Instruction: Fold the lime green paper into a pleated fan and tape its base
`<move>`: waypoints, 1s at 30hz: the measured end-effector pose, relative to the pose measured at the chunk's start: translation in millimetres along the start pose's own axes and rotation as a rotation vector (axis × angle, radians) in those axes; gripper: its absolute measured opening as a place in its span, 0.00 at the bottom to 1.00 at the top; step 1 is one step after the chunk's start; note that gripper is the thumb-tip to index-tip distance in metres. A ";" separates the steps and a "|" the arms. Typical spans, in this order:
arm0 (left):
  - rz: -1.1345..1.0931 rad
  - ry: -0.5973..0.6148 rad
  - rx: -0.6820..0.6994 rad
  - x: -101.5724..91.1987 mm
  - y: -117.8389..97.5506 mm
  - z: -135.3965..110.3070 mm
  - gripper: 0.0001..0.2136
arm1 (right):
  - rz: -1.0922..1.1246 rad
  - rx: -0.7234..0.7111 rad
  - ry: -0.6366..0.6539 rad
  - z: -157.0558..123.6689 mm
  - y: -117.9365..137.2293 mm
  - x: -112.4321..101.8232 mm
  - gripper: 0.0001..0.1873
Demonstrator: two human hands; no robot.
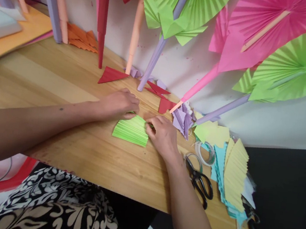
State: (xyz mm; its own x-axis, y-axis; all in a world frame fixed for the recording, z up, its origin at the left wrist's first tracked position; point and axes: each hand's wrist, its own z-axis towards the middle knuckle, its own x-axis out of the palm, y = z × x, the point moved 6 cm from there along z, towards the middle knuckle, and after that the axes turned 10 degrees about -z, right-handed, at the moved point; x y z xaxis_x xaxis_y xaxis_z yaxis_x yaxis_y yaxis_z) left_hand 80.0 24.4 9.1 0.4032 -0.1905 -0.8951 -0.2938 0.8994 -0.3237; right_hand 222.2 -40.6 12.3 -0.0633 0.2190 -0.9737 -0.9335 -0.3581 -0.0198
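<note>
Table (80, 146) is carrying opened paper fans (254, 19) on sticks, apparently finished, slanting along its far side. Fingers bent, the left hand (121, 104) and right hand (164, 133) are touching the far edge and right side of a green pleated strip (132, 131), their grip unclear; it is lying seemingly creased throughout, not yet spread or mounted.

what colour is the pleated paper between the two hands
The pleated paper is bright lime green, seen best in the head view.
</note>
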 end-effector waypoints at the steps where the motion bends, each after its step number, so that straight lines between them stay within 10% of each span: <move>1: -0.010 -0.009 -0.002 -0.5 -0.4 0.3 0.09 | -0.002 0.001 0.001 0.4 0.2 0.3 0.08; 30: -0.128 -0.005 0.092 -1.5 -9.2 -4.8 0.13 | 0.244 0.034 0.053 -6.7 -7.9 -3.0 0.06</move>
State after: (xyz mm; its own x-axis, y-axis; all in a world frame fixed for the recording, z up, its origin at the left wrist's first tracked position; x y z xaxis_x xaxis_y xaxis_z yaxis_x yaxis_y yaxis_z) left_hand 77.9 14.6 11.9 0.4366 -0.3043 -0.8466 -0.1592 0.9000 -0.4057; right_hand 232.2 -44.5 13.9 -0.2704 0.0813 -0.9593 -0.9043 -0.3634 0.2241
